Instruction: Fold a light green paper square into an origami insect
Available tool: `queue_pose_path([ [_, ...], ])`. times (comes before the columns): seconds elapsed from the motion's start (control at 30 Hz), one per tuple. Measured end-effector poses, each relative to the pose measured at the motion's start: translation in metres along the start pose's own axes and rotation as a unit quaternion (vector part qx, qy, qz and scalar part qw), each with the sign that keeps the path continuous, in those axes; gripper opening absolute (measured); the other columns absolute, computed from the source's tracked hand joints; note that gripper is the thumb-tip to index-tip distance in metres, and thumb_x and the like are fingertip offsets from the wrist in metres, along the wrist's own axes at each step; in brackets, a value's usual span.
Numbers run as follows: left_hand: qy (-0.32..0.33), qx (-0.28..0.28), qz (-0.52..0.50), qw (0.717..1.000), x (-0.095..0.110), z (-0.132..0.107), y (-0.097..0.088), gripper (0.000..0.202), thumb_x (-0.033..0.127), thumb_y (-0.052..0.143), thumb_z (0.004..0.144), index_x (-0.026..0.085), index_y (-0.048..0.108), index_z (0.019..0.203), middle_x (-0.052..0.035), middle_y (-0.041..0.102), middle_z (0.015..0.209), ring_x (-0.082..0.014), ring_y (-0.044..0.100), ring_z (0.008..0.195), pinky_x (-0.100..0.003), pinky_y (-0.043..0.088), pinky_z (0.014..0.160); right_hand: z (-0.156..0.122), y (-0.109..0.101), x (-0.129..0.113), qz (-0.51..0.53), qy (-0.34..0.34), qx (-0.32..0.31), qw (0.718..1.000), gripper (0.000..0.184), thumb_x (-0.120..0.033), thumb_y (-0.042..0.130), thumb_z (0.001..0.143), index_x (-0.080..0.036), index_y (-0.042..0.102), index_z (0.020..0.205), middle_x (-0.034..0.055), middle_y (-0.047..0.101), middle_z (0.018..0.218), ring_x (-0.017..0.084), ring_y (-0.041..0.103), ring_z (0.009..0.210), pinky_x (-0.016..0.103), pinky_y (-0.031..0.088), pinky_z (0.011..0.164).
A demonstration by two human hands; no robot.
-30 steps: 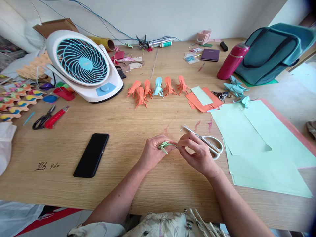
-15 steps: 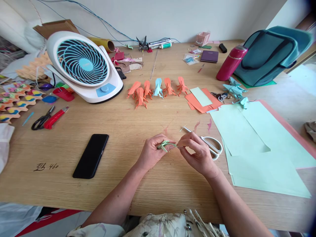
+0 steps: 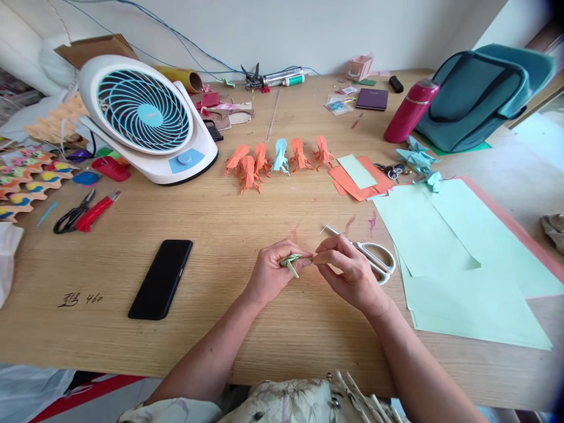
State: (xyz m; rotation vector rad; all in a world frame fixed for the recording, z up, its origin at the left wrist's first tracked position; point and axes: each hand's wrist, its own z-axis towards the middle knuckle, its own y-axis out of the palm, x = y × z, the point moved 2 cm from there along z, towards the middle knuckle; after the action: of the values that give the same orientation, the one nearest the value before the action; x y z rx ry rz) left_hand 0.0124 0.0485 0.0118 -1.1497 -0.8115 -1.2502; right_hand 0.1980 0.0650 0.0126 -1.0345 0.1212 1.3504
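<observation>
A small folded piece of light-green paper, an origami figure [image 3: 291, 264], is pinched in my left hand [image 3: 272, 271], with a pointed flap hanging down. My right hand [image 3: 346, 269] is closed in a pinch at the figure's right end; its fingertips meet those of the left hand and cover that end. Beside the right hand lie white-handled scissors [image 3: 379, 258], partly under it, blades toward the upper left. Beyond the hands stands a group of orange origami figures [image 3: 248, 172] with one light-blue origami figure [image 3: 280, 156] among them.
Large light-green paper sheets [image 3: 467, 305] lie at right, near teal folded figures [image 3: 418, 157] and orange paper [image 3: 348, 181]. A black phone [image 3: 161, 279] rests at left. Farther back are a white fan [image 3: 194, 144], a pink bottle [image 3: 412, 111] and a teal bag [image 3: 480, 106].
My right fingertips have moved slightly left, closer to the left hand, and now cover the figure's right end. The figure's flap hangs lower. The whole view has shifted slightly.
</observation>
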Motion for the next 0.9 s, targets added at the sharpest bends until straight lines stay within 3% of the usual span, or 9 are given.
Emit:
queue_pose_path([
  [0.1,0.042,0.014,0.029,0.999,-0.002,0.0,-0.003,0.007,0.023,0.078,0.087,0.019,0.08,0.092,-0.0026,0.07,0.081,-0.0106,0.063,0.07,-0.021,0.046,0.062,0.001,-0.003,0.002,0.096,0.091,-0.017,0.991,0.018,-0.011,0.052,0.098,-0.024,0.064,0.103,0.0056,0.064,0.098,0.017,0.063,0.09,0.035,0.054,0.079],
  [0.17,0.075,0.021,0.055,0.996,-0.002,-0.001,-0.004,0.008,0.02,0.077,0.087,0.019,0.079,0.095,-0.003,0.071,0.083,-0.011,0.064,0.073,-0.021,0.047,0.064,0.001,-0.004,0.005,0.214,0.19,-0.038,0.957,0.015,-0.022,0.053,0.1,-0.023,0.064,0.11,0.0063,0.067,0.101,0.018,0.065,0.091,0.035,0.056,0.08],
  [0.23,0.1,0.012,0.075,0.992,-0.001,-0.002,-0.005,0.01,0.018,0.077,0.087,0.019,0.079,0.097,-0.0035,0.072,0.085,-0.0115,0.066,0.075,-0.021,0.049,0.066,0.001,-0.003,0.008,0.321,0.269,-0.059,0.906,0.019,-0.033,0.056,0.1,-0.023,0.063,0.115,0.0067,0.068,0.105,0.018,0.066,0.092,0.034,0.057,0.081],
  [0.33,0.121,-0.007,0.104,0.987,-0.001,-0.003,-0.003,0.009,0.018,0.076,0.088,0.019,0.077,0.097,-0.0038,0.074,0.087,-0.0125,0.068,0.079,-0.023,0.051,0.072,-0.001,0.001,0.011,0.384,0.305,-0.07,0.869,0.021,-0.036,0.064,0.095,-0.022,0.062,0.111,0.0041,0.066,0.098,0.015,0.063,0.086,0.031,0.053,0.077],
  [0.5,0.139,-0.047,0.128,0.981,-0.002,-0.003,-0.001,0.004,0.017,0.075,0.088,0.019,0.074,0.091,-0.0023,0.074,0.085,-0.0136,0.067,0.08,-0.025,0.051,0.076,-0.005,0.01,0.015,0.346,0.321,-0.093,0.876,0.021,-0.028,0.065,0.092,-0.022,0.059,0.111,0.0005,0.06,0.09,0.013,0.057,0.077,0.028,0.046,0.067],
  [0.8,0.109,-0.08,0.123,0.983,-0.003,-0.001,-0.002,0.004,0.02,0.074,0.089,0.017,0.074,0.086,-0.0034,0.071,0.08,-0.0135,0.065,0.074,-0.025,0.048,0.069,0.0,0.003,0.005,0.233,0.309,-0.096,0.917,0.026,-0.015,0.062,0.086,-0.021,0.058,0.111,-0.0012,0.065,0.085,0.013,0.062,0.077,0.03,0.05,0.076],
  [0.9,0.08,-0.084,0.103,0.988,-0.002,0.0,-0.002,0.008,0.023,0.075,0.089,0.017,0.074,0.084,-0.0037,0.072,0.08,-0.0133,0.065,0.073,-0.024,0.048,0.068,0.001,0.001,0.005,0.235,0.307,-0.11,0.915,0.03,-0.013,0.062,0.086,-0.021,0.058,0.114,-0.0011,0.068,0.086,0.013,0.064,0.078,0.029,0.05,0.076],
])
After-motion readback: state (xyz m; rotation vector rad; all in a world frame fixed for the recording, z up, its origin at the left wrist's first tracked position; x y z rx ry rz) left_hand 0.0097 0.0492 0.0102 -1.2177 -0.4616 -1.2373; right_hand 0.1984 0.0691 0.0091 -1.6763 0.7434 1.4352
